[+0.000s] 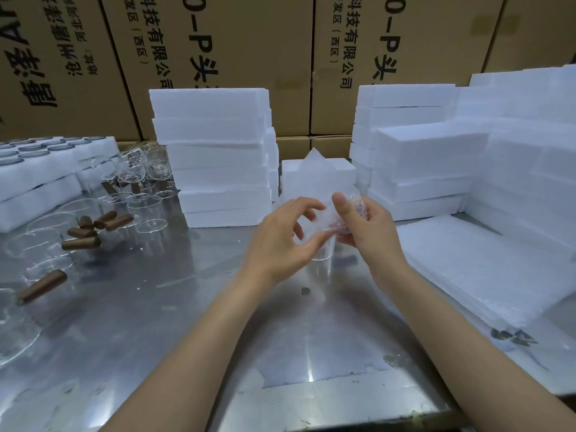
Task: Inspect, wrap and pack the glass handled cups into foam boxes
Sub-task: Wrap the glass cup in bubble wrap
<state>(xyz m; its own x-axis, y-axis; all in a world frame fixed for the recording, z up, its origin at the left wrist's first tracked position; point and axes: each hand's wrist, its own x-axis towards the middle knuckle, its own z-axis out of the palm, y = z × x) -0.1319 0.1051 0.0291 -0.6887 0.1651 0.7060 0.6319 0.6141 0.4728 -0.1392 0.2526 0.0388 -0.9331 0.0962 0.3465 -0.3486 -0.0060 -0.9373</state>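
A clear glass cup (321, 260) hangs above the steel table between my hands, its lower body showing below them. Its upper part is covered by thin white foam wrap (324, 213). My left hand (280, 241) pinches the wrap's edge at the cup's left. My right hand (371, 229) grips the wrapped part from the right, thumb on top. Several glass cups with brown wooden handles (84, 235) stand and lie at the table's left.
Stacks of white foam boxes stand behind my hands (215, 157) and at the right (436, 163). A small foam box (318, 176) stands just beyond my hands. Foam sheets (483, 275) lie flat on the right. Cardboard cartons (237, 42) wall the back.
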